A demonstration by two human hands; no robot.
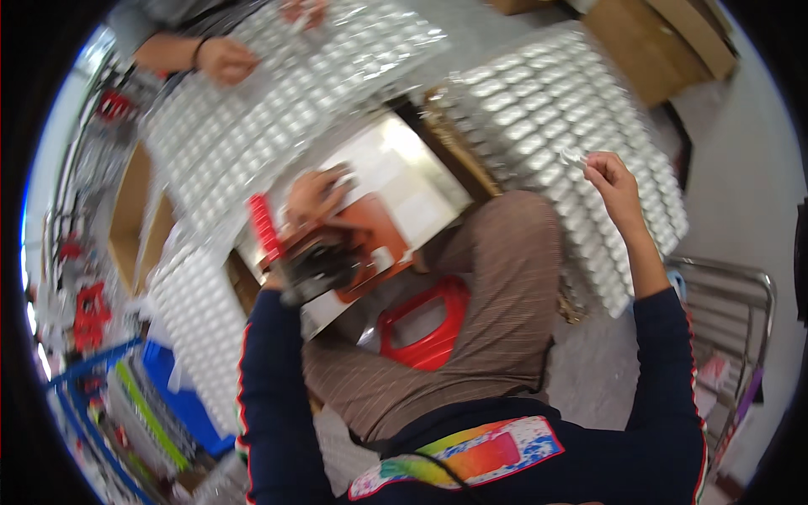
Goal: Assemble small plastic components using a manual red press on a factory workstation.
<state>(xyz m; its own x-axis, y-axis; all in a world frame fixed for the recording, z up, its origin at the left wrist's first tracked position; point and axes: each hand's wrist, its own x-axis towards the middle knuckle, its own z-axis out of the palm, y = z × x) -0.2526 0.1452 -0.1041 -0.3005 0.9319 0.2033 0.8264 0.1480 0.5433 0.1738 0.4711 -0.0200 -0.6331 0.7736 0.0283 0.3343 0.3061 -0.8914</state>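
Observation:
My right hand (614,187), out to the right, pinches a small whitish piece (573,157) between thumb and fingers above a bubbled plastic sheet (547,101). Its exact kind is too small to make out. My left hand (313,199) is over a pale board (411,172) in front of me, beside a dark tool (321,268) with a red ribbed handle (264,225). That tool stands on an orange-brown base (380,227) and partly covers my left wrist. Motion smears the left fingers, so what they hold, if anything, does not show.
Another person's hand (225,61) rests at the far left over another bubbled sheet (278,93). A red plastic ring-shaped piece (450,316) lies between my legs. Cardboard boxes (644,46) stand far right, a metal rack (741,295) near right, a blue bin (181,396) near left.

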